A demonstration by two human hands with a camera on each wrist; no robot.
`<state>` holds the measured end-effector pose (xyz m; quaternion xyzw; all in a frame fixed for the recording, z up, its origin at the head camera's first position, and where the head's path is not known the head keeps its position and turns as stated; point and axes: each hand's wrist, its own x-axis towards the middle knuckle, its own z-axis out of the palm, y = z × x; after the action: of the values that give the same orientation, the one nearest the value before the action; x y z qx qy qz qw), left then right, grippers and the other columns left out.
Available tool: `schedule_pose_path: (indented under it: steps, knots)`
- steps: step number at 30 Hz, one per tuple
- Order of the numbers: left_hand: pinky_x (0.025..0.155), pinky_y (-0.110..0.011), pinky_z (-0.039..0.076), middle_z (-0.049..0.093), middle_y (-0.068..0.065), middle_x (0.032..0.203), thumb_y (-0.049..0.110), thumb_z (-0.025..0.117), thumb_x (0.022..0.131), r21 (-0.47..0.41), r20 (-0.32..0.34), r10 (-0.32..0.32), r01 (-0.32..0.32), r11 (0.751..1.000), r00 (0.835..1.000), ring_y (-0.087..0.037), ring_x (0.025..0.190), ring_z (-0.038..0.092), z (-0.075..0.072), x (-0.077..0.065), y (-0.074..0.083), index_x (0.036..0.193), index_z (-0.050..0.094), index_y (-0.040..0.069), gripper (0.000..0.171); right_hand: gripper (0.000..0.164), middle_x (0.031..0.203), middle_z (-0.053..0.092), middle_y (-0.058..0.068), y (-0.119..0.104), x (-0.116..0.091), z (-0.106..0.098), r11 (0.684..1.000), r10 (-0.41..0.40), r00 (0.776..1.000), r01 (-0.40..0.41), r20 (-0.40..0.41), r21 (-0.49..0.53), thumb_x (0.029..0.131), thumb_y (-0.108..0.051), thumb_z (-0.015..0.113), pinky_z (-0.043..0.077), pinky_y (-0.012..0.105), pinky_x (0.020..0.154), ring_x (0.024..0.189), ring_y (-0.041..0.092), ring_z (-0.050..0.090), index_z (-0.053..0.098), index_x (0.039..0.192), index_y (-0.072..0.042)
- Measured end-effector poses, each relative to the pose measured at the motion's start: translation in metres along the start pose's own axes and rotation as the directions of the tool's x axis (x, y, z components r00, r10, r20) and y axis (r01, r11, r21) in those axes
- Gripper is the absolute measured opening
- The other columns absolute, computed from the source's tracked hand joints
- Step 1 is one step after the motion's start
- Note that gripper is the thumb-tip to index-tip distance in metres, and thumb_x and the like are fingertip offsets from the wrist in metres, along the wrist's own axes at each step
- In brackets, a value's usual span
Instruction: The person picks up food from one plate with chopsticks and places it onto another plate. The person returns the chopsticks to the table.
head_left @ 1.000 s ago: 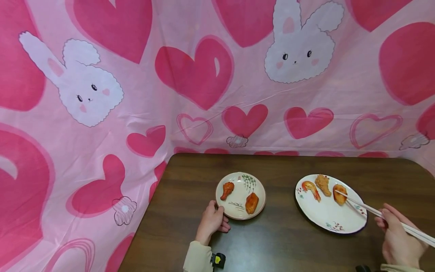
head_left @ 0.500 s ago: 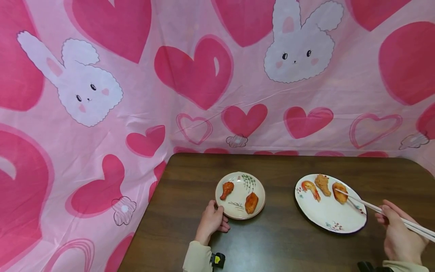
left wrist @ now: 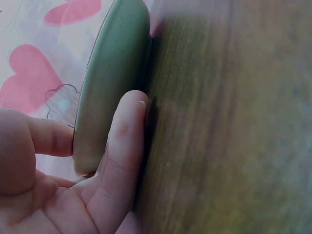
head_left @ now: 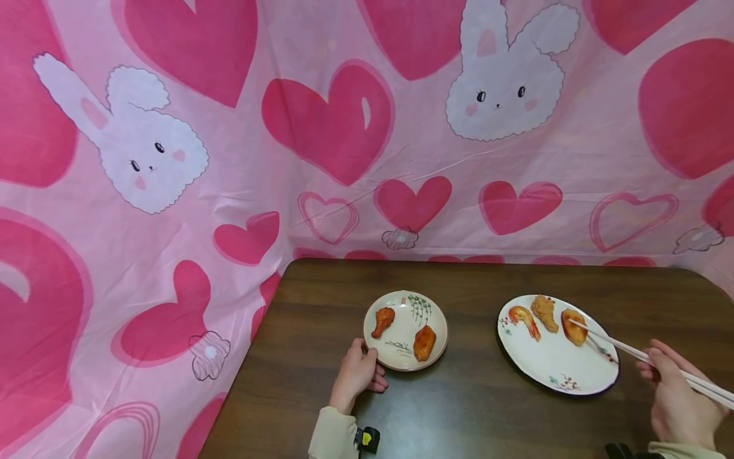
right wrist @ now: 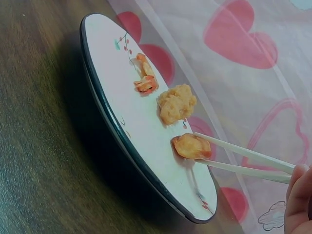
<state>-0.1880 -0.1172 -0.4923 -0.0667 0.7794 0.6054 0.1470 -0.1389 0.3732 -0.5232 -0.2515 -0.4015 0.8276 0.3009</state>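
My left hand (head_left: 357, 376) grips the near-left rim of a small round plate (head_left: 401, 325), thumb over the edge and fingers against its underside in the left wrist view. On that plate lie a glazed drumstick (head_left: 383, 321) and a glazed chicken wing (head_left: 424, 343). With my right hand (head_left: 682, 405) I hold a pair of white chopsticks (head_left: 625, 349) over a white oval plate (head_left: 553, 360). Their tips stand on either side of a golden-brown oval food piece (right wrist: 187, 146) in the right wrist view. Beside it sit a fried drumstick (head_left: 545, 312) and a shrimp (head_left: 524, 321).
A brown wooden table (head_left: 459, 408) carries both plates, with a gap of bare wood between them. Behind and left of the table hangs a pink cloth (head_left: 241, 166) with hearts and rabbits. A black wrist strap (head_left: 367, 440) sits at my left sleeve.
The right hand has shifted slightly to the right, and the chopstick tips stay at the golden-brown piece. My left hand and the round plate have not visibly moved.
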Motion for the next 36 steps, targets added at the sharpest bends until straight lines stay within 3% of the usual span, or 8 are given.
schedule_pose_path:
  steps: [6,11,18,20,23,27,30,36]
  knots:
    - [0.045,-0.034,0.054,0.060,-0.014,0.068,0.018,0.038,0.090,0.005,-0.003,-0.014,0.014,1.000,1.000,-0.019,0.047,0.062,0.000,-0.001,0.001,0.117,0.035,0.000,0.032,0.024,0.072,0.069,0.002,-0.004,-0.009,0.006,1.000,-0.020,0.999,0.019,0.026,0.020,0.076,0.002,0.064,0.048,0.017,0.042,0.048,0.012,0.062,0.068,0.099,-0.004]
    - [0.045,-0.034,0.054,0.060,-0.014,0.068,0.018,0.039,0.090,0.007,-0.008,-0.012,0.012,1.000,1.000,-0.020,0.047,0.062,-0.001,-0.002,0.002,0.118,0.035,0.000,0.033,0.017,0.068,0.068,0.001,-0.018,-0.027,0.023,1.000,0.000,0.999,-0.001,-0.047,-0.018,0.077,0.001,0.064,0.047,0.016,0.041,0.047,0.010,0.060,0.070,0.090,-0.008]
    - [0.045,-0.034,0.054,0.060,-0.014,0.068,0.019,0.039,0.090,0.012,-0.010,-0.010,0.010,1.000,1.000,-0.019,0.047,0.062,-0.001,-0.002,0.002,0.120,0.034,0.000,0.035,0.030,0.072,0.068,0.005,0.001,0.011,-0.015,0.995,-0.053,0.997,0.049,0.049,0.084,0.075,0.001,0.066,0.049,0.019,0.042,0.049,0.014,0.063,0.065,0.105,0.000]
    - [0.044,-0.034,0.054,0.060,-0.014,0.068,0.019,0.039,0.090,0.015,-0.012,-0.009,0.010,1.000,1.000,-0.019,0.047,0.061,-0.001,-0.002,0.002,0.119,0.035,0.000,0.034,0.029,0.073,0.068,0.006,0.000,0.011,-0.016,0.995,-0.054,0.996,0.048,0.065,0.091,0.076,0.002,0.064,0.049,0.019,0.043,0.050,0.014,0.063,0.064,0.105,0.000]
    - [0.044,-0.034,0.054,0.060,-0.015,0.069,0.018,0.039,0.090,0.018,-0.014,-0.009,0.010,1.000,1.000,-0.019,0.046,0.061,-0.001,-0.002,0.003,0.119,0.035,0.000,0.034,0.021,0.070,0.067,0.006,-0.013,-0.016,0.006,0.995,-0.032,0.999,0.029,0.035,0.095,0.078,0.003,0.062,0.048,0.018,0.042,0.048,0.014,0.061,0.067,0.098,0.000]
    - [0.044,-0.034,0.054,0.059,-0.015,0.068,0.017,0.039,0.090,0.016,-0.012,-0.014,0.014,1.000,1.000,-0.019,0.046,0.061,0.000,-0.002,0.003,0.121,0.034,0.000,0.036,0.021,0.070,0.068,0.008,-0.016,-0.022,0.010,0.992,-0.024,0.999,0.020,0.032,0.123,0.078,0.004,0.061,0.048,0.019,0.041,0.048,0.015,0.062,0.067,0.098,0.001]
    - [0.044,-0.034,0.054,0.060,-0.014,0.068,0.017,0.039,0.089,0.019,-0.011,-0.016,0.016,1.000,1.000,-0.019,0.046,0.061,0.000,-0.001,0.003,0.121,0.033,0.000,0.036,0.024,0.072,0.068,0.009,-0.009,-0.009,-0.001,0.989,-0.055,0.996,0.044,0.074,0.138,0.079,0.005,0.060,0.049,0.020,0.041,0.050,0.017,0.063,0.065,0.102,0.002]
    - [0.044,-0.034,0.054,0.060,-0.015,0.069,0.016,0.038,0.089,0.021,-0.013,-0.017,0.018,1.000,1.000,-0.019,0.046,0.061,0.001,-0.001,0.003,0.123,0.033,0.000,0.038,0.020,0.069,0.067,0.009,-0.013,-0.023,0.012,0.991,-0.068,0.997,0.063,0.042,0.122,0.078,0.005,0.060,0.047,0.020,0.039,0.047,0.016,0.061,0.067,0.097,0.003]
